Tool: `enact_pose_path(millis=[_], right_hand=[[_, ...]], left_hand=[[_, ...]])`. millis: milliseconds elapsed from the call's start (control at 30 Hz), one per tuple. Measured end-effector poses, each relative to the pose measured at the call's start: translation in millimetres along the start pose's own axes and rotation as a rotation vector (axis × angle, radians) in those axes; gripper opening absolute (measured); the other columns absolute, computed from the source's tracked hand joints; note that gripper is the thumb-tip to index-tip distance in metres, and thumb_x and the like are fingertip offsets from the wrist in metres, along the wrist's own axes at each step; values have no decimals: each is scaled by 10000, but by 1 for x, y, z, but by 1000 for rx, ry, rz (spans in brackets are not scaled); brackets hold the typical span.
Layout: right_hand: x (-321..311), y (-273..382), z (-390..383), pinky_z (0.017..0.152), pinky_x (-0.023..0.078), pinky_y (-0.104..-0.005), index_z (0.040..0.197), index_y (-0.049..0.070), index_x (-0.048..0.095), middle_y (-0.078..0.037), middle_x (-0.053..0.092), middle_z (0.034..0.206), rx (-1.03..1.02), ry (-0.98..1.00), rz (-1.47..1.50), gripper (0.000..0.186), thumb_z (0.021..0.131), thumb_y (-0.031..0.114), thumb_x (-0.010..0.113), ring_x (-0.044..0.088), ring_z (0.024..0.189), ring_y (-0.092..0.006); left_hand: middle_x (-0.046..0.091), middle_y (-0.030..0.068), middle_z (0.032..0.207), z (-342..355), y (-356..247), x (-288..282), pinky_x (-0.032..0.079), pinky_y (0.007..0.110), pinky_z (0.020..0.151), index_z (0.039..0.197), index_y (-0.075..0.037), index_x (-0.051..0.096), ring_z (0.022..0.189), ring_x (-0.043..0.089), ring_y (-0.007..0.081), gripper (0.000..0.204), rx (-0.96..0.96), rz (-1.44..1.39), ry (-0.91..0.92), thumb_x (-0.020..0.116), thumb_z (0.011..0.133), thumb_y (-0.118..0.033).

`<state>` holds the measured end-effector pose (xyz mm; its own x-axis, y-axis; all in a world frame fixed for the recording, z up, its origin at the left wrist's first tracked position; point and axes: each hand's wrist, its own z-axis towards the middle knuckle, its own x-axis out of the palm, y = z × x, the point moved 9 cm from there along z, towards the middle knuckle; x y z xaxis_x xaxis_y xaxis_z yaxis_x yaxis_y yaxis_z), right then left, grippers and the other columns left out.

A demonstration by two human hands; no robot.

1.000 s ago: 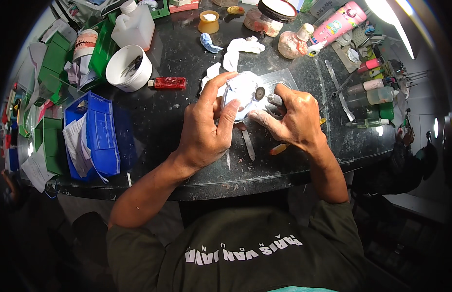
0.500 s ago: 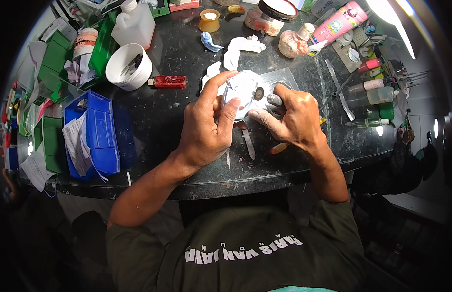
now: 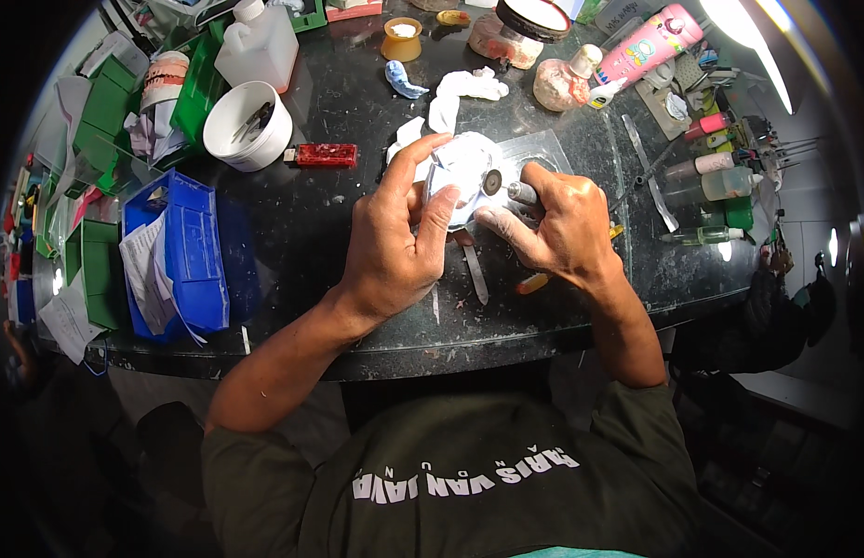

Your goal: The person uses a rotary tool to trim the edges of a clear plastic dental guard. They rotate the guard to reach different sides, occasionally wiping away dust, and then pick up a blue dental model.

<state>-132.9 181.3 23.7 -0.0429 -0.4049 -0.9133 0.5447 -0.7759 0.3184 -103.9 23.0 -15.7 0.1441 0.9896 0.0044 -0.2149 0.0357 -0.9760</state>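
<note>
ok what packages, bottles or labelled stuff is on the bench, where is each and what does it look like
White jug: far left, squarish, white cap.
Pink tube: far right, lying slanted, pink with a light label.
Labelled tub: far left beside the green bins, round, white with a reddish band.
Clear bottles: right edge, lying down, small, green and pink caps.
Blue bin: left of the left hand, holding white papers.
No screens or signs.

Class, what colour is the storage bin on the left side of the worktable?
Blue. The storage bin holds papers; the head view shows it clearly.
</note>
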Motion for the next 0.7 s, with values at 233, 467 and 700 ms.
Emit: enact_pose_path(millis=[233,467,700], right_hand=[[1,1,0,478,473,-415,699,47,584,-124,624,602,-13,-19,28,585,813,563,835,640,508,-316],[-12,-2,3,494,495,-398,694,60,558,-95,630,614,-22,-113,30,640,732,612,880,651,523,-291],[-13,-1,5,512,512,-395,709,56,560,-97,643,632,-17,-76,-9,655,713,625,885,674,554,-289]], left_hand=[[757,170,890,0,-1,-4,640,319,663,1454,14,459,792,768,189,419,95,-34,-87,569,1065,-97],[758,179,883,2,-11,-3,634,312,656,1453,10,466,797,772,193,424,135,22,-73,577,1052,-71],[738,180,1117,1,-11,-1,565,275,890,1489,28,445,1024,702,141,430,44,51,-14,531,1084,-89]])
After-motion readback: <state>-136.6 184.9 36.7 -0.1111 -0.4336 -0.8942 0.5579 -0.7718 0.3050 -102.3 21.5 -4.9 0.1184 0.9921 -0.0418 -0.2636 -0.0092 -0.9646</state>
